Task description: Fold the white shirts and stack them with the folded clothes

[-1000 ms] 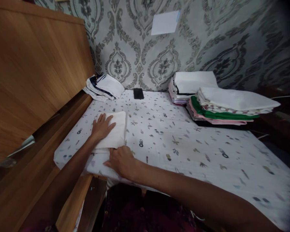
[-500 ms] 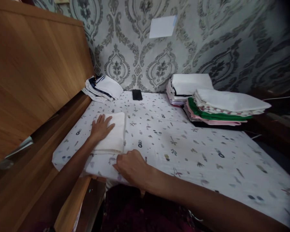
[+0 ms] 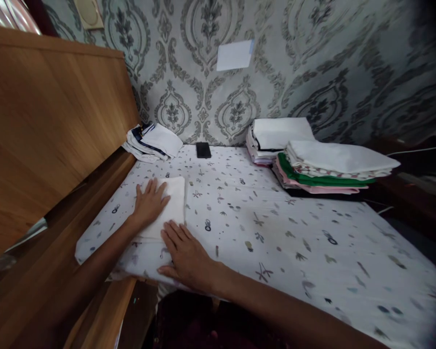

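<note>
A folded white cloth (image 3: 175, 201) lies flat near the left front of a surface covered by a white patterned sheet (image 3: 232, 232). My left hand (image 3: 149, 203) rests palm down on the cloth's left part, its fingers spread and pointing away from me. At the cloth's near right corner lies my right hand (image 3: 189, 254), palm down with fingers stretched out; the fingertips touch the cloth's edge and the thumb is apart, over the sheet. Neither hand grips anything.
Folded white and navy clothes (image 3: 154, 141) lie at the back left, beside a wooden panel (image 3: 58, 116). A black phone-like object (image 3: 203, 150) is near the patterned wall. Two folded piles stand at the back right, one topped white (image 3: 283, 132), one with green cloth (image 3: 312, 179).
My right hand has opened from a closed shape, and its fingers now reach onto the cloth's near corner. My left hand stays on the cloth. The view has tilted slightly up.
</note>
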Available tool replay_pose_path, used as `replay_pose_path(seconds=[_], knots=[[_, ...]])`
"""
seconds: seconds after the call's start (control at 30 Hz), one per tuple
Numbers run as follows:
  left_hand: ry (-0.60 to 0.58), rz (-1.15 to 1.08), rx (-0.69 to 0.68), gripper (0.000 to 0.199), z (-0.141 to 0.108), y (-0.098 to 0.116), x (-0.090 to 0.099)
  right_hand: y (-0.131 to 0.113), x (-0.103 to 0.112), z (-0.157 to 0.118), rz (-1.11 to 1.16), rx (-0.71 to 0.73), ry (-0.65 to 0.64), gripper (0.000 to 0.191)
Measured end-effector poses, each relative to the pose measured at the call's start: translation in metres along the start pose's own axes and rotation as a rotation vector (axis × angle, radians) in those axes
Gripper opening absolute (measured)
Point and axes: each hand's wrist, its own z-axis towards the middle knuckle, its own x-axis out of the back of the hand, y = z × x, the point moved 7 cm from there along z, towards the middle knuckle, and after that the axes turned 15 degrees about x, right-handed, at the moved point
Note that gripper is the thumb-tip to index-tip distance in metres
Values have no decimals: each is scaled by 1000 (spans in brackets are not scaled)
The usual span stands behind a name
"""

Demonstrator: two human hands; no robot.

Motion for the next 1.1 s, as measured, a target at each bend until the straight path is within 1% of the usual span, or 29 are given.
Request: replay_pose_path(seconds=[0.03,0.1,0.17,0.23,0.33,0.43,0.5,0.6,0.67,0.73,0.77,0.83,0.87,0.93,1.03,1.1], knots=[[-14,-1,-80,61,-3,9,0,0,1,0,15,-4,5,81],[-99,-27,-256,62,-8,29,-5,0,3,0,41,-5,14,80],[-186,-55,-351,63,-4,43,-13,1,5,0,56,-5,26,78],[-227,-64,-364,64,12,50,-18,1,5,-1,64,-6,35,77],[-285,-71,-346,66,46,54,-25,1,6,-2,71,-3,45,77],[-325,-101,-278,67,77,54,-29,1,6,-2,79,7,55,76],[-304,-165,-209,68,93,51,-29,1,7,-2,81,8,53,76],[-234,-328,-112,67,110,41,-23,2,9,-4,93,21,41,74],[-191,-414,-78,63,116,27,-17,6,13,-6,137,32,57,62],[-150,-470,-66,61,119,6,-9,19,22,-8,202,-10,142,47],[-127,-502,-58,60,119,-7,-6,29,29,-9,232,-70,210,42],[-110,-542,-44,61,117,-34,-2,55,39,-10,296,-258,331,39],[-120,-549,-42,63,114,-46,-2,68,42,-9,336,-365,359,39],[-158,-526,-51,65,108,-63,-5,89,44,-4,429,-544,362,38],[-193,-474,-53,65,104,-71,-5,105,41,8,641,-718,338,33],[-230,-448,-38,62,105,-67,-2,104,35,12,860,-817,329,31]])
